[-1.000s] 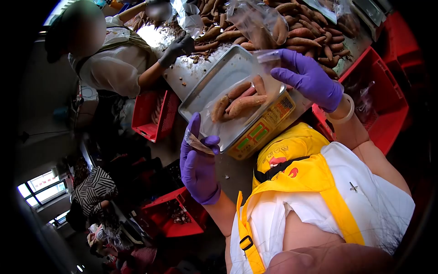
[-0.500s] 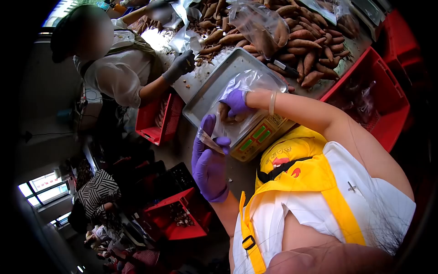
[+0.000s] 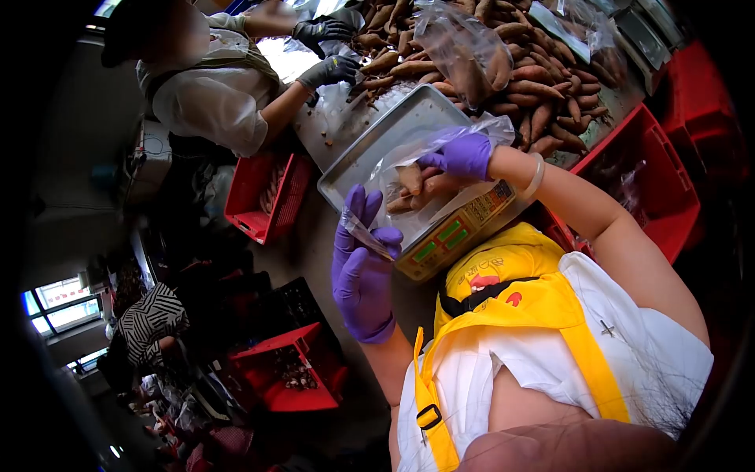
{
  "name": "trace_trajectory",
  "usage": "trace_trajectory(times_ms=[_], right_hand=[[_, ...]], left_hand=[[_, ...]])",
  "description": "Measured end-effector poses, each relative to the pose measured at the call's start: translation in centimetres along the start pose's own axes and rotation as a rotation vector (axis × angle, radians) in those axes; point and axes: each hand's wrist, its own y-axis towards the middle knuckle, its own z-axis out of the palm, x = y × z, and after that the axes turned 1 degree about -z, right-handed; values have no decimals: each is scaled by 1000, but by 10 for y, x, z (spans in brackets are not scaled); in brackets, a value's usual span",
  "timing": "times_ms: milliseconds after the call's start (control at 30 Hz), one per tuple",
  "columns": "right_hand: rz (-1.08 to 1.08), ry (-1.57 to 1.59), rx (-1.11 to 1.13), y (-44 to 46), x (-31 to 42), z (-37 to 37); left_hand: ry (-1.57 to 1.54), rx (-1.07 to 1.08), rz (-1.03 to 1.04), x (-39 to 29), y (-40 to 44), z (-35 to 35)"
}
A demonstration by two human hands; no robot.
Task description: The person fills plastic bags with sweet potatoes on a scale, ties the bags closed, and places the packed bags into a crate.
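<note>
A clear plastic bag (image 3: pixel 380 179) with a few sweet potatoes (image 3: pixel 434 189) in it lies over the metal tray (image 3: pixel 340 175) of a weighing scale (image 3: pixel 460 233). My left hand (image 3: pixel 363 275), in a purple glove, pinches the bag's near left edge between thumb and fingers. My right hand (image 3: pixel 465 156), gloved alike, is closed at the bag's upper right side, with film bunched around it. Its fingertips are close to the sweet potatoes and partly hidden by the film.
Loose sweet potatoes (image 3: pixel 543 75) are heaped behind the scale, a filled plastic bag (image 3: pixel 460 59) among them. Red crates stand to the right (image 3: pixel 668 185), to the left (image 3: pixel 291 197) and below (image 3: pixel 314 346). A co-worker's gloved hands (image 3: pixel 330 69) are across the table.
My right hand has moved right and slightly up, drawing bag film with it; more of the sweet potatoes shows. My left hand keeps its pinch. The co-worker's second hand has come into clearer view.
</note>
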Motion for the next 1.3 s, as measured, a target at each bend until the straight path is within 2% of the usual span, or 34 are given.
trace_trajectory(times_ms=[67, 133, 200, 267, 300, 367, 400, 500, 533, 600, 633, 667, 733, 767, 833, 867, 933, 1000, 1100, 1133, 1167, 1200, 1233, 1267, 1300], right_hand=[[231, -546, 123, -27, 11, -3], [168, -879, 143, -44, 9, 4], [168, -822, -4, -41, -28, 21], [-29, -722, -58, -33, -40, 25], [-26, -715, -67, -30, -45, 27], [-219, -522, -375, -29, -41, 27], [-219, -521, -386, -34, -36, 22], [-343, -1179, -455, -62, -19, 6], [-335, -1182, -462, -74, -17, 4], [-483, -1179, -625, -101, 5, 4], [-368, -1169, -768, -112, 22, 5], [-368, -1174, -770, -111, 7, -2], [41, -1288, -1004, -111, -41, -20], [37, -1289, -1017, -117, -44, -23], [261, -214, -558, -122, -46, -33], [260, -212, -560, -119, -29, -32], [-264, 891, -236, -102, 24, -25], [-283, 760, -207, -64, 18, -21], [-1038, -400, -435, -34, 49, -10], [-1047, -403, -443, -26, 45, -14], [-1053, -543, -501, -17, 35, -15], [-1051, -681, -556, -10, 24, -14], [-999, -758, -509, -7, 22, -12], [-998, -757, -516, -8, 30, -6], [-1088, -603, -488, -9, 42, 3]], left_hand=[[-1, -3, -3, 2, 0, -1], [49, -53, -52, 6, 1, 1], [47, -47, -80, 10, 4, 4], [57, -30, -101, 10, 8, 6], [50, -16, -111, 8, 8, 6], [59, -11, -100, 6, 10, 4], [64, -1, -104, 6, 11, -1], [-2, 31, -118, 3, 11, -11], [-3, 40, -124, 4, 11, -10], [-39, -39, -129, 8, 9, -5], [-44, -68, -128, 10, 8, 0], [-46, -63, -127, 11, 7, -2], [-76, 46, -151, 13, 6, -9], [-79, 35, -165, 11, 6, -10], [-31, 40, -152, 6, 11, -6], [17, 35, -161, 3, 10, -6], [112, 98, -55, 3, 26, 0], [312, -40, 165, 0, 39, 23], [450, -1, 242, -4, 49, 39], [526, 9, 249, -3, 52, 43], [578, 58, 273, 3, 59, 34], [724, 3, 66, 0, 59, 27], [724, -15, 17, 5, 64, 18], [726, -30, -31, 9, 71, 14], [732, -24, -27, 8, 77, 14]])
